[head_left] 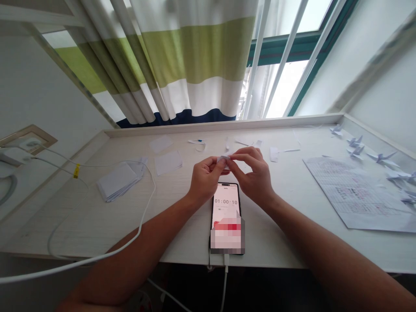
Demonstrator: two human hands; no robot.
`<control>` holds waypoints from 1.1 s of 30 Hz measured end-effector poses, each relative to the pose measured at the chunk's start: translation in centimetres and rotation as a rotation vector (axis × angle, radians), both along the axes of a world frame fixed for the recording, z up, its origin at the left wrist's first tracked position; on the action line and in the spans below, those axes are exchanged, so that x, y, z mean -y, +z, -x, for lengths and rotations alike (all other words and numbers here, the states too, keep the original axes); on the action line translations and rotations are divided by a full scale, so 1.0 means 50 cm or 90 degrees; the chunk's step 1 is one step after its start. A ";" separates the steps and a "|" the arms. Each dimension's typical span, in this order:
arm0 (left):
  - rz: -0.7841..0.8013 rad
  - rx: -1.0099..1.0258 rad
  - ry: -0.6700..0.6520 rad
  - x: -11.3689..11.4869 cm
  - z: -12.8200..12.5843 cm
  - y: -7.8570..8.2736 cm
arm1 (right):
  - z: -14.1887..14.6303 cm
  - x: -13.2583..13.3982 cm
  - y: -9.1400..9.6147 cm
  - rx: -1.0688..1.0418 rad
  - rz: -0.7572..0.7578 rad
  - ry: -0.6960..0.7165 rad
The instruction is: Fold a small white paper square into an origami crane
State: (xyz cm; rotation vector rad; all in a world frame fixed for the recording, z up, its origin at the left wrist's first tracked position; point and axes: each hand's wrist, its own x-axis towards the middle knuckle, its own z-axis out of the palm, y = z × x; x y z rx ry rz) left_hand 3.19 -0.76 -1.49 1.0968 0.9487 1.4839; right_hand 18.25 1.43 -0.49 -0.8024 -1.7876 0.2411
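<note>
A reading of "01:00·10" was displayed on a phone [226, 193] on a pale desk [292, 195], the title above it too small to be made out and the lower screen blurred by blocks. Dense red and dark marks were borne by a ruled sheet [344, 190] at the right, none of them legible. The desk was bounded at the back by a raised rim [227, 126] and at the front by an edge just below the phone; a stretch of desktop was left between the right forearm and the sheet, while the left side was crossed by a white cable [154, 186] looped near a paper stack [118, 182]. Folded paper figures [381, 158] were lined along the right side. Beyond the phone's top end, a small white paper piece [223, 157] was pinched between the thumbs and fingertips of the left hand [204, 174] and the right hand [256, 173], both closed on it, its folds largely hidden by the fingers
</note>
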 end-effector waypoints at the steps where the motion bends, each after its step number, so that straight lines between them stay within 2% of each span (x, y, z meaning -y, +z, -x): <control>1: -0.003 -0.007 0.006 0.000 0.000 0.000 | 0.002 0.002 0.000 0.000 -0.004 0.003; 6: -0.019 -0.006 0.026 0.002 -0.001 0.004 | 0.010 0.009 -0.004 0.030 -0.058 0.005; 12: -0.002 0.039 0.071 -0.002 0.002 0.005 | 0.005 0.011 -0.007 0.160 -0.112 -0.020; 20: -0.014 0.060 -0.009 0.004 0.006 0.017 | -0.008 0.007 -0.011 0.225 -0.106 -0.024; 23: -0.010 0.076 -0.016 0.003 0.006 0.018 | -0.007 0.010 -0.008 0.209 -0.082 -0.009; 26: -0.013 0.074 -0.005 0.001 0.007 0.013 | -0.006 0.011 -0.001 0.130 -0.047 0.056; 30: -0.049 -0.005 0.039 0.000 0.004 0.003 | -0.001 0.011 0.008 -0.073 0.102 0.109; 33: -0.078 -0.065 0.076 0.001 0.001 -0.002 | 0.005 0.009 0.010 -0.127 0.209 0.135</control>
